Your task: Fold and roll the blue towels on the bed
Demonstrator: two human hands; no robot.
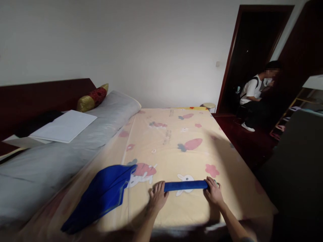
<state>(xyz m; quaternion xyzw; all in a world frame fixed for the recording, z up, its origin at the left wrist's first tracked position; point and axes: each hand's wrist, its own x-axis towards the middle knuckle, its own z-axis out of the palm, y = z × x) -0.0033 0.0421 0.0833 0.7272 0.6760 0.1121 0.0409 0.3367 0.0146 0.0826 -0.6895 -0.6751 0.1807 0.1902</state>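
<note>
A blue cloth folded into a long, narrow strip (186,185) lies across the bed sheet (161,154), over a printed rabbit. At its left end, my left hand (159,194) has its fingers curled round the cloth. My right hand (214,191) grips the opposite end, with a small pale edge showing by its fingers. The strip runs straight between both hands. Left of my left hand, a second blue cloth (103,191) with a lighter stitched edge is spread loosely and rumpled on the bed.
Along the left lies a rolled grey quilt (111,111), bearing a white flat board (67,126) and a red-and-gold pillow (93,98). A round stool (209,106) stands past the far edge. A person (254,90) sits by the doorway. A dark chair-like shape (295,154) borders the right.
</note>
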